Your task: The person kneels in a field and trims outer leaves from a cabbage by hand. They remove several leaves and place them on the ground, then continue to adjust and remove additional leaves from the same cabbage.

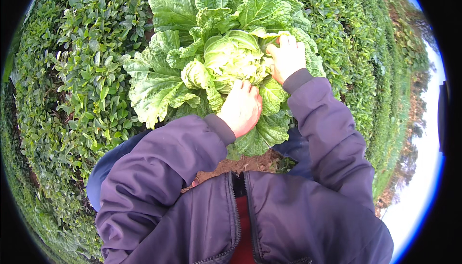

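Note:
A large Chinese cabbage (232, 56) grows in front of me, its pale, tightly folded head ringed by wide, crinkled green outer leaves (158, 79). My right hand (288, 58) is at the right side of the head, with thumb and fingers pinching the edge of a leaf (267, 35). On the near side, my left hand (241, 108) rests against the head with its fingertips bent over the rim; whether a leaf is held under them is hidden. A curled leaf (198, 76) stands just left of the head.
Dense rows of leafy green bushes (90, 58) flank the cabbage; the right-hand row (346, 47) runs close beside it. Brown soil (249, 163) shows between my legs and beyond the plant. My knee (108, 170) in blue trousers touches the left bushes.

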Demonstrator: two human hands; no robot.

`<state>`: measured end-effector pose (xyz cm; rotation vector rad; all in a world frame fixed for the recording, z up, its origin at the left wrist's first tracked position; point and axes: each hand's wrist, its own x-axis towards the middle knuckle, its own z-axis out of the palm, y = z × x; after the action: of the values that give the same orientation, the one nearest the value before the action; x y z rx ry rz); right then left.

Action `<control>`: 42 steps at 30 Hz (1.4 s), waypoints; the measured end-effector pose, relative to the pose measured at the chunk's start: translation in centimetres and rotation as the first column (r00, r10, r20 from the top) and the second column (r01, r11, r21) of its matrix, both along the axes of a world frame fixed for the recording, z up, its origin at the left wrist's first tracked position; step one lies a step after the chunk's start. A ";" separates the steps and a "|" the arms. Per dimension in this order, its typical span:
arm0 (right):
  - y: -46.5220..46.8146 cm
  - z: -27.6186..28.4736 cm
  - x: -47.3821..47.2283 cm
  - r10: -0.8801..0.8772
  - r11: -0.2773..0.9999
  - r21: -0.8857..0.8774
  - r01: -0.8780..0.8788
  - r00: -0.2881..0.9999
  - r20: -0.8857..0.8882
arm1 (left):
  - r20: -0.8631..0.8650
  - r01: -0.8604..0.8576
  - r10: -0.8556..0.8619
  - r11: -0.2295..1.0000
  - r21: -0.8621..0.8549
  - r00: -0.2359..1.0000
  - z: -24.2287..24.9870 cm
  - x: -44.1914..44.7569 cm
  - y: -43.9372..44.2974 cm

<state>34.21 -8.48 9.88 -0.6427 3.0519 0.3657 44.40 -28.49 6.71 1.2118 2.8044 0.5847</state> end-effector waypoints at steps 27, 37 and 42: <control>3.7 -0.9 -0.7 0.233 0.962 -0.192 -0.193 0.950 0.211 | 0.127 -0.068 0.043 0.977 0.204 0.991 0.3 -4.3 -1.0; -1.4 2.1 -3.1 -0.092 0.991 -0.043 0.125 0.890 0.447 | 0.447 -0.027 0.044 0.999 -0.043 0.893 -1.2 -3.2 3.2; -5.6 1.8 -3.2 -0.072 0.845 -0.419 0.333 0.847 0.527 | -0.361 0.025 -0.066 0.993 -0.119 0.930 -6.3 0.2 3.7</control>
<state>30.99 -14.10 11.71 -0.3148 2.6505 -0.5377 44.59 -24.79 0.44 1.4945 3.0391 0.2088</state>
